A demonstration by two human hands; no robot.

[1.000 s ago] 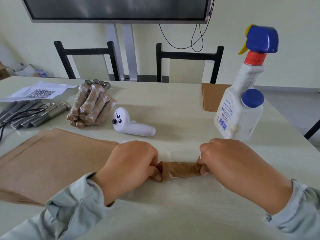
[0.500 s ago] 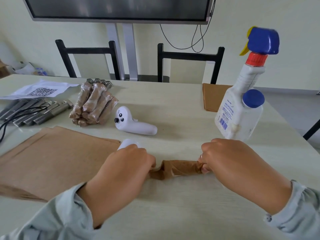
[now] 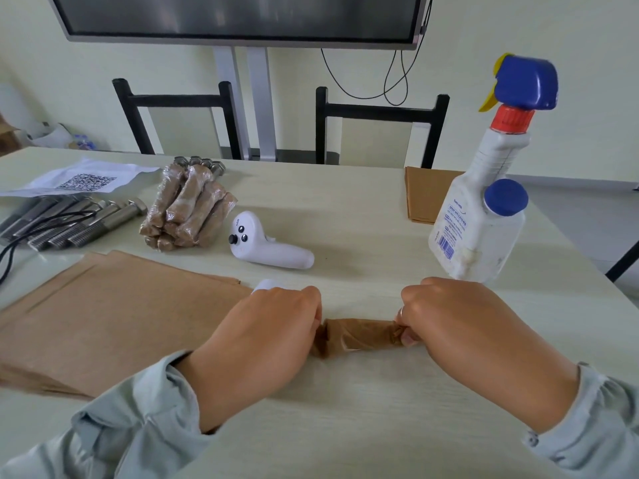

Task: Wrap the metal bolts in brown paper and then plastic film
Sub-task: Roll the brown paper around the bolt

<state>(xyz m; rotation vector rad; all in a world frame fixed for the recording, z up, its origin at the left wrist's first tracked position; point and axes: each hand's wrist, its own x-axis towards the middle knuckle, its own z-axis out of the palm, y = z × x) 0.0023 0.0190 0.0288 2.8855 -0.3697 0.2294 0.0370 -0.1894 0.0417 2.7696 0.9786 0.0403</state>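
Note:
A bolt wrapped in brown paper and shiny plastic film (image 3: 358, 336) lies across the table between my hands. My left hand (image 3: 266, 337) grips its left end with curled fingers. Its twisted right end is pinched by my right hand (image 3: 470, 326). A stack of brown paper sheets (image 3: 114, 323) lies flat at my left. Behind it sits a pile of several wrapped bolts (image 3: 188, 209), and several bare metal bolts (image 3: 72, 221) lie at the far left. A white roll (image 3: 264, 285) peeks out behind my left hand.
A white handheld controller (image 3: 273, 252) lies mid-table. A white spray bottle with a blue head (image 3: 484, 188) stands at the right, with more brown paper (image 3: 425, 195) behind it. A QR-code sheet (image 3: 86, 178) and a black cable (image 3: 20, 236) lie far left. Two black chairs stand beyond the table.
My left hand shifted along the wrapped bolt's left end and turned, twisting the wrap there. My right hand kept its hold on the right end. The bundle looks tighter now.

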